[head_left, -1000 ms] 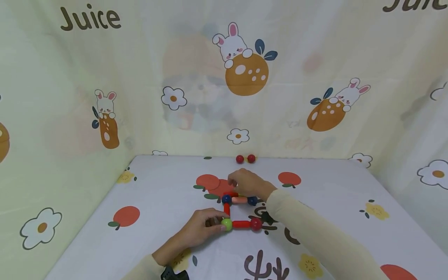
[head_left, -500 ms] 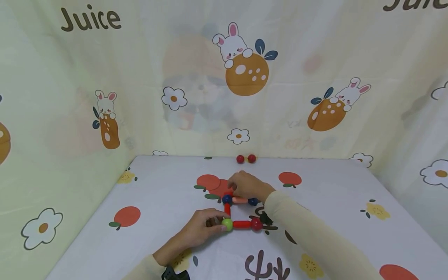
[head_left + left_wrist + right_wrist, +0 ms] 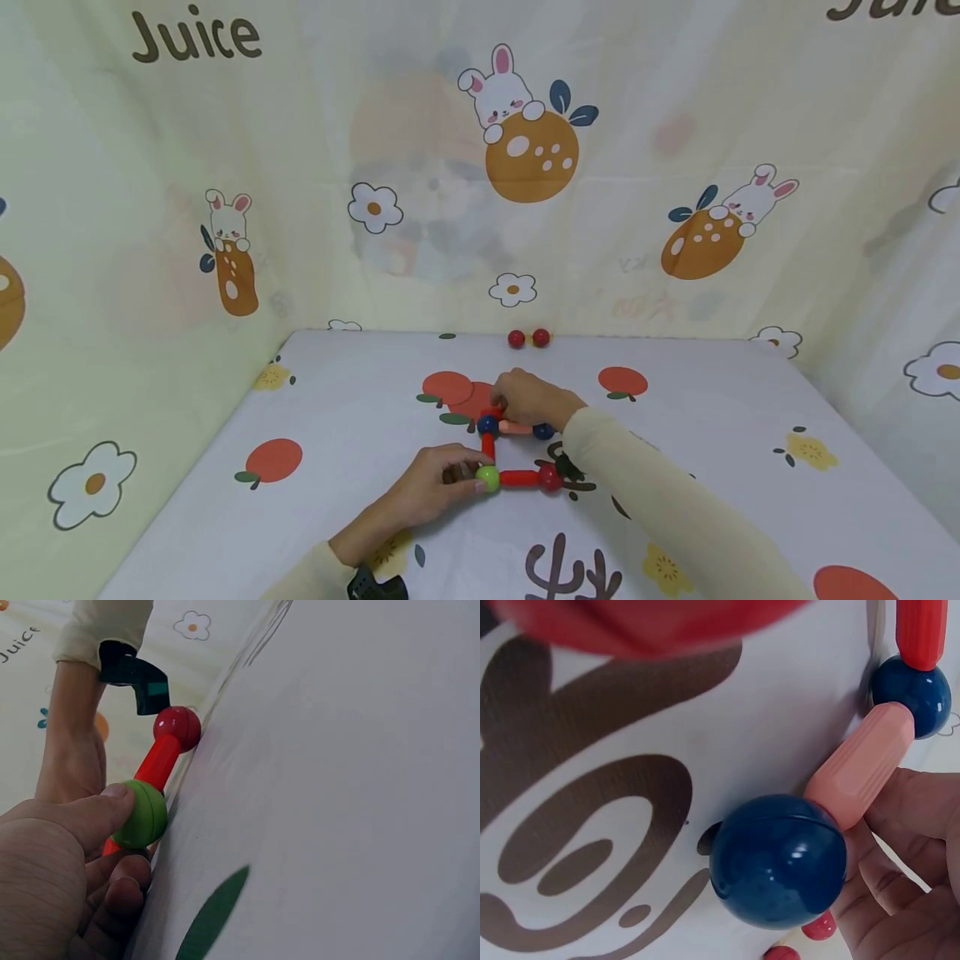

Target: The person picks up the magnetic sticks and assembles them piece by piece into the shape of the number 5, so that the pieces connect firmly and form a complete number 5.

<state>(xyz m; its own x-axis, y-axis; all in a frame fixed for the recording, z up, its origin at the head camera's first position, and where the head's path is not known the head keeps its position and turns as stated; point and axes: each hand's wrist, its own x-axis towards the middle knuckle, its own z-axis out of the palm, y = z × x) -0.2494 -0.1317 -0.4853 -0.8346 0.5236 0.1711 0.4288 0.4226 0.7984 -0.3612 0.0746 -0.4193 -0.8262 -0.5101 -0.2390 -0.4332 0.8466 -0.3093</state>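
Observation:
In the head view, my left hand (image 3: 438,483) pinches a green ball (image 3: 488,478) between thumb and fingers. From this ball a red rod (image 3: 519,479) runs right to a red ball (image 3: 551,478). Another red rod (image 3: 488,448) leads back to a blue ball (image 3: 487,426). A pink rod (image 3: 864,763) joins that ball to a second blue ball (image 3: 778,861). My right hand (image 3: 534,398) is behind the pink rod, its curled fingers at a vivid red piece (image 3: 492,412), apparently another rod. The pink rod partly hides these fingers in the right wrist view.
Two red balls (image 3: 528,338) with a yellowish piece between them lie at the table's back edge, before the hanging cloth (image 3: 420,150). Printed fruit, flowers and lettering cover the white tablecloth (image 3: 360,400). A dark device (image 3: 377,585) is worn at the left wrist.
My right hand has shifted very slightly down and hides the yellow-green bit seen earlier beside the red piece. The left hand keeps its hold on the green ball.

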